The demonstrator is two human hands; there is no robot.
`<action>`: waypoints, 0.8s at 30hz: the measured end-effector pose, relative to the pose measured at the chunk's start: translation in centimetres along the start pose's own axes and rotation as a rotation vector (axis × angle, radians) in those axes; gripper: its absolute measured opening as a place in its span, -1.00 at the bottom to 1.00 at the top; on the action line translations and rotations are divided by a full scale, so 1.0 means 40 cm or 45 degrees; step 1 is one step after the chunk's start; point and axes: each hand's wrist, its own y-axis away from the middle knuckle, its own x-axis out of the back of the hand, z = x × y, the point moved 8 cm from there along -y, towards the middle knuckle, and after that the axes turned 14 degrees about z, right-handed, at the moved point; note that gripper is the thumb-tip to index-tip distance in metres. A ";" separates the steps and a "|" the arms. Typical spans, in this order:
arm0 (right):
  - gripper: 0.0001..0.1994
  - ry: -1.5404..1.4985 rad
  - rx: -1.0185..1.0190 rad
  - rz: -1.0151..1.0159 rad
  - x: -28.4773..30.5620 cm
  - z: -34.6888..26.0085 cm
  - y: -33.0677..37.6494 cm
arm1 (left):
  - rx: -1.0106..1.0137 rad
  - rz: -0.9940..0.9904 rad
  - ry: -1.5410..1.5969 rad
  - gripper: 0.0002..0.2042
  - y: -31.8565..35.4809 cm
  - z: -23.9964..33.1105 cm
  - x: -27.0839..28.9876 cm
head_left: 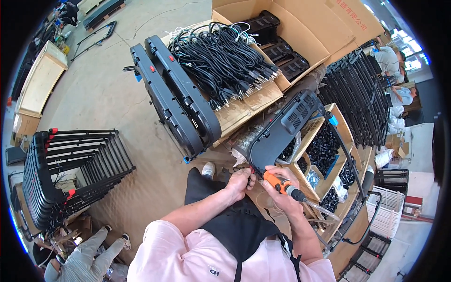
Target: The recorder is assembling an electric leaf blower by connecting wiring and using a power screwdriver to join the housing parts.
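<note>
My right hand (283, 191) is wrapped round an orange power screwdriver (274, 181) with a dark rear end, and a clear hose (324, 210) trails from it to the right. The tool's front end points left, toward my left hand (240, 181). That hand is closed at the near end of a long black plastic housing (268, 144); whatever its fingers pinch is too small to make out. The housing lies slanted at the bench edge, with a vented block at its far end.
Black power cables (221, 61) lie heaped on a wooden table beside two upright black housings (181, 98). A cardboard box (300, 28) holds more black parts. Right of me, a wooden bin (306, 141) contains small black pieces. Black frames (89, 164) stand stacked left; other people work farther off.
</note>
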 end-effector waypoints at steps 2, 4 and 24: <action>-0.64 0.009 0.021 -0.004 -0.003 -0.003 -0.004 | -0.017 0.004 0.008 -0.77 0.016 0.021 -0.003; -0.68 0.002 0.004 0.006 -0.002 0.000 -0.005 | -0.060 0.025 -0.008 -0.75 0.031 0.046 0.007; -0.50 -0.467 -0.054 0.159 0.077 -0.020 -0.028 | 0.203 -0.273 0.367 -0.76 0.070 0.100 -0.118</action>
